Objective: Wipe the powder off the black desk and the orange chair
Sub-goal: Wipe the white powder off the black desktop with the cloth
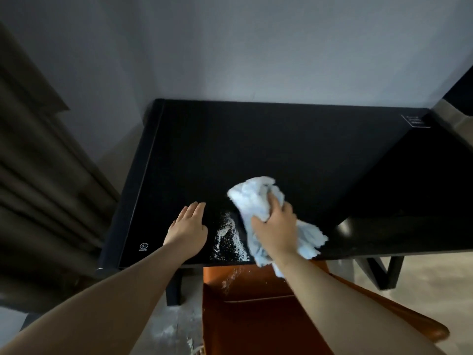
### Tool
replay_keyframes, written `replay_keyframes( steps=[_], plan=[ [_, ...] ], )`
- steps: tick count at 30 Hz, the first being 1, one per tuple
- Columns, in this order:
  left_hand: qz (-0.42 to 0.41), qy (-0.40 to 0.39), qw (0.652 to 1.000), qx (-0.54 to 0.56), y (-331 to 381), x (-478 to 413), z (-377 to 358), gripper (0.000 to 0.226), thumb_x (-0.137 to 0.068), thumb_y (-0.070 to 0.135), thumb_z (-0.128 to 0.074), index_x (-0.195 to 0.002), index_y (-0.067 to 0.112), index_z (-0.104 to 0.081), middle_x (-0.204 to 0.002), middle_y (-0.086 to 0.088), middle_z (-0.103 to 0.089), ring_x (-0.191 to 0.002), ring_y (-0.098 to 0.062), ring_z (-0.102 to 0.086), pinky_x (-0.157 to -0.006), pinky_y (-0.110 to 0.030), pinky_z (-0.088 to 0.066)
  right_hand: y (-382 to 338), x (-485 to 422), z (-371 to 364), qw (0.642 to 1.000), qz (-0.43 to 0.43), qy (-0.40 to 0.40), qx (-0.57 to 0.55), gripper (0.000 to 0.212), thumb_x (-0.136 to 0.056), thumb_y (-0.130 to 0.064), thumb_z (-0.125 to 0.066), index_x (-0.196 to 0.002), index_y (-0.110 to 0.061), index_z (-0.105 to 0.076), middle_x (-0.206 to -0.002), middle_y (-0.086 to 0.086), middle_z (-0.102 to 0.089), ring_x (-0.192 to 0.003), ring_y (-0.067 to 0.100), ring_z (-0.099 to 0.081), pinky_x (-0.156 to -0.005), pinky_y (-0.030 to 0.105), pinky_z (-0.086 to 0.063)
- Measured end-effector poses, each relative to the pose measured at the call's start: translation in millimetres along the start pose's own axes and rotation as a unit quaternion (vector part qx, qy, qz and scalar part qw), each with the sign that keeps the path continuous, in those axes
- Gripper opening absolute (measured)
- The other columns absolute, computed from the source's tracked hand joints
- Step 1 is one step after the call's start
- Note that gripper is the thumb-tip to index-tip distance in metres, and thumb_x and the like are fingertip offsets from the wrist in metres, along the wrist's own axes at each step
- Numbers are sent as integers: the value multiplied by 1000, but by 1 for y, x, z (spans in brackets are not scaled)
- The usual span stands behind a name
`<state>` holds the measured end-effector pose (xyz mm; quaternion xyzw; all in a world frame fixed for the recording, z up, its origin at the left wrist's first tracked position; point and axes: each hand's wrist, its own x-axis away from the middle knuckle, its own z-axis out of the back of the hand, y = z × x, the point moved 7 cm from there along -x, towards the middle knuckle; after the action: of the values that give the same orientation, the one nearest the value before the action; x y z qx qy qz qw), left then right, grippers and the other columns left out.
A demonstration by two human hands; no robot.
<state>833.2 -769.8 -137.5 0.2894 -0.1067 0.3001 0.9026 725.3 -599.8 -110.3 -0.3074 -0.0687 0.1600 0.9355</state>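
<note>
A glossy black desk [268, 149] fills the middle of the view. White powder [228, 239] lies in a patch near its front edge. My right hand [275, 226] grips a crumpled pale blue cloth [252, 198] and presses it on the desk just right of the powder. My left hand [189, 226] rests flat on the desk to the left of the powder, fingers together, holding nothing. Below the front edge stands the orange chair [256, 316], with a smear of powder on its seat [229, 279].
A grey wall rises behind the desk. Dark curtains [38, 175] hang at the left. A second dark tabletop [422, 201] joins at the right, its black legs [384, 272] on the pale floor. Powder also speckles the floor [174, 331] left of the chair.
</note>
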Motion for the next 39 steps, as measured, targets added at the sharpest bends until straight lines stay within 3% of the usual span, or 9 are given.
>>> replay_keyframes(
  steps=[3, 7, 13, 18, 22, 26, 34, 37, 39],
  plan=[
    [21, -4, 1000, -13, -12, -3, 6, 61, -97, 17, -31, -152, 24, -5, -160, 1, 0, -147, -25, 5, -119, -40, -12, 29, -31, 41, 990, -87, 83, 74, 66, -86, -34, -58, -145, -27, -29, -137, 16, -38, -117, 38, -42, -93, 45, -38],
    [59, -11, 997, -57, -29, -8, 10, 61, -96, 21, -33, -152, 24, -8, -160, -4, -2, -147, -31, 2, -118, -46, -12, 62, -45, 36, 961, -216, -26, 170, 63, -92, -43, -42, -146, -34, -11, -150, 8, -17, -129, 34, -27, -96, 53, -33],
    [65, -34, 994, -80, -28, -20, 5, 60, -97, 22, -31, -152, 25, -8, -160, -2, 6, -146, -31, 12, -116, -53, -1, -2, -21, -22, 979, -15, -65, 193, 61, -88, -45, -50, -141, -34, -22, -145, 7, -25, -128, 33, -29, -94, 46, -37],
    [90, -39, 990, -97, -21, -35, 14, 58, -97, 24, -30, -151, 29, -10, -160, -3, 5, -145, -34, 10, -112, -61, -8, -14, -24, -22, 996, 38, -74, 7, 68, -83, -31, -63, -144, -31, -32, -137, 6, -37, -121, 25, -38, -87, 31, -41],
    [104, -50, 989, -87, -19, -45, 18, 61, -95, 27, -34, -150, 35, -11, -159, -3, 6, -145, -37, 11, -109, -65, -9, 29, -71, 31, 989, -107, 74, 71, 70, -84, -36, -59, -145, -31, -25, -140, 13, -35, -121, 36, -40, -96, 45, -36],
    [109, -79, 985, -112, -19, -54, 16, 61, -95, 31, -35, -150, 37, -9, -159, -2, 8, -144, -39, 12, -107, -67, -13, 66, -98, 34, 960, -250, -25, 125, 67, -90, -43, -44, -146, -40, -7, -152, 4, -13, -133, 33, -22, -99, 54, -30],
    [100, -146, 978, -111, -30, -65, 15, 67, -94, 26, -40, -150, 37, -5, -159, -5, 12, -143, -42, 13, -113, -60, -17, -14, -75, -34, 984, 12, -78, 162, 55, -87, -39, -50, -138, -40, -31, -149, -2, -28, -134, 30, -26, -101, 50, -32],
    [102, -143, 979, -106, -28, -62, 16, 78, -88, 17, -42, -150, 39, 0, -158, -3, 16, -142, -44, 16, -112, -58, -21, -25, -70, -41, 989, 62, -131, 16, 54, -83, -29, -58, -135, -35, -45, -136, -2, -45, -123, 26, -44, -94, 42, -46],
    [95, -152, 977, -120, -29, -63, 15, 75, -87, 16, -42, -151, 34, -7, -158, -3, 17, -141, -45, 17, -112, -58, -22, -24, -87, -24, 990, 48, -89, -101, 50, -77, -25, -57, -127, -31, -54, -113, 4, -58, -101, 27, -59, -81, 40, -53]
  ],
)
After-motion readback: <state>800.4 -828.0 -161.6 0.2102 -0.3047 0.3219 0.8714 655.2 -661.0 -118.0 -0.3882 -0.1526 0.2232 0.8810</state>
